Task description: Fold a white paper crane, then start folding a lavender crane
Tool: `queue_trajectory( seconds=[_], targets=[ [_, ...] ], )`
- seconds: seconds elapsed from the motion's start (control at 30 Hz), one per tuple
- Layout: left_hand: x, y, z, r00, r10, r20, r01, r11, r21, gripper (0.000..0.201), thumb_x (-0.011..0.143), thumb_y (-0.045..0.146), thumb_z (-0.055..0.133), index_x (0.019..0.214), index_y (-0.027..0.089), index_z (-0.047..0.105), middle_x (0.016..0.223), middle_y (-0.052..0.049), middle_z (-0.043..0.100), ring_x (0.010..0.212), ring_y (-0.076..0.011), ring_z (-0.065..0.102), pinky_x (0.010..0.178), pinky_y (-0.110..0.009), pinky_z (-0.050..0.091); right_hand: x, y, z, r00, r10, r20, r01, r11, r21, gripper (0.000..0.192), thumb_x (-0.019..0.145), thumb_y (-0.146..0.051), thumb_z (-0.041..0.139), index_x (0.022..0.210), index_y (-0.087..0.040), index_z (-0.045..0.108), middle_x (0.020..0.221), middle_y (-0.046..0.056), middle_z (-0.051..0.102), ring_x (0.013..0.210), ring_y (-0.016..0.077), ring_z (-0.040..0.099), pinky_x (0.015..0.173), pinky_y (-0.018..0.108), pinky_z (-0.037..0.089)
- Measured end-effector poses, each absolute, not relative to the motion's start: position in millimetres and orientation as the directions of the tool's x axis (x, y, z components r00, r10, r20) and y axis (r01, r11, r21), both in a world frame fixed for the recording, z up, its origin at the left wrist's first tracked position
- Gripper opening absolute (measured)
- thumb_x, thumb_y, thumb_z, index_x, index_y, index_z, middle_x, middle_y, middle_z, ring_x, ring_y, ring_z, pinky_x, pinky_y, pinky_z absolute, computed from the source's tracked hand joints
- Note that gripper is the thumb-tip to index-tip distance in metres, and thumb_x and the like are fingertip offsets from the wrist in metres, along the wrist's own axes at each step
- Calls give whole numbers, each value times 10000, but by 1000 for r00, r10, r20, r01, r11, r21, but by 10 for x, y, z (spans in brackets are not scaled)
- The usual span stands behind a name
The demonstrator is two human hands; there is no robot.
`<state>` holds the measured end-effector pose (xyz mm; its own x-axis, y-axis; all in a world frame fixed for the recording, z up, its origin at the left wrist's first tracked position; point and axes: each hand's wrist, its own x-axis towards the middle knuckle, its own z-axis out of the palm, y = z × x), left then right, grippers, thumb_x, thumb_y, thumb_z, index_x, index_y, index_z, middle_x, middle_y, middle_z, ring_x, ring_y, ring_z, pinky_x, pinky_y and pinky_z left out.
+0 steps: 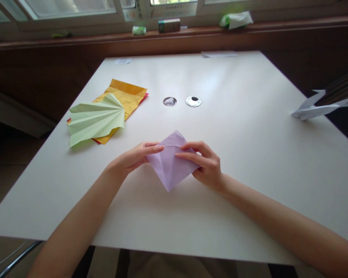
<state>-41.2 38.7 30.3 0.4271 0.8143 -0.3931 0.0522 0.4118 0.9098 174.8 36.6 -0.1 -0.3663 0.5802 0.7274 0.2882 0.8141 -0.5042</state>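
A lilac sheet of origami paper (169, 166), folded into a diamond with crease lines, is held between both hands just above the white table (237, 216). My left hand (142, 154) pinches its left corner, thumb on top and fingers underneath. On the right side my right hand (205, 162) grips it, with two fingers lying across the upper face and the thumb hidden. One corner of the paper points toward me and the opposite one points away.
Pleated pale green paper (97, 117) lies on yellow paper (130, 92) at the left. Two round holes (169, 101) (193, 101) pierce the tabletop. A folded white paper figure (316, 110) stands at the right edge. Small packets (169, 25) sit on the windowsill.
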Motion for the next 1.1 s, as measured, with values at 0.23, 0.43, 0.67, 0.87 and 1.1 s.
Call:
queue_trajectory(
  seconds=[0.23, 0.43, 0.67, 0.87, 1.1],
  targets=[
    [-418, 372, 367, 307, 897, -319, 54, 318, 946, 404, 709, 426, 679, 1049, 208, 676, 928, -82, 707, 892, -242, 643, 710, -291, 505, 1773, 358, 10, -476, 405, 780, 169, 913, -371, 331, 793, -84, 487, 988, -296, 648, 955, 40, 660, 822, 165, 593, 669, 311, 526],
    [-304, 353, 309, 189, 926, -326, 19, 328, 945, 297, 667, 413, 718, 864, 190, 725, 830, -63, 718, 752, -201, 647, 635, -262, 484, 1760, 336, -3, -488, 388, 782, 195, 922, -335, 334, 796, -100, 489, 1013, -311, 632, 961, 28, 673, 816, 166, 606, 668, 313, 537],
    [-275, 354, 313, 134, 945, -297, -53, 306, 951, 258, 658, 380, 724, 809, 174, 695, 775, -30, 691, 681, -147, 615, 607, -225, 455, 1724, 330, 24, -378, 539, 753, 249, 843, -477, 385, 773, -79, 537, 1091, -294, 570, 973, 50, 607, 849, 164, 611, 659, 284, 526],
    [-219, 349, 249, 88, 946, -313, -126, 322, 938, 241, 692, 356, 692, 864, 188, 675, 767, -2, 651, 673, -105, 579, 612, -196, 444, 1678, 374, -25, -64, 737, 673, 359, 646, -674, 330, 699, -76, 606, 974, -250, 545, 896, 25, 526, 738, 142, 536, 610, 282, 462],
    [-210, 345, 233, 126, 891, -437, -129, 451, 883, 280, 717, 386, 654, 906, 179, 660, 753, -11, 654, 641, -141, 599, 594, -244, 446, 1729, 446, 231, -206, 806, 555, 336, 591, -733, 144, 686, -77, 601, 741, -209, 616, 893, 31, 600, 876, 180, 554, 757, 323, 450]
  ],
)
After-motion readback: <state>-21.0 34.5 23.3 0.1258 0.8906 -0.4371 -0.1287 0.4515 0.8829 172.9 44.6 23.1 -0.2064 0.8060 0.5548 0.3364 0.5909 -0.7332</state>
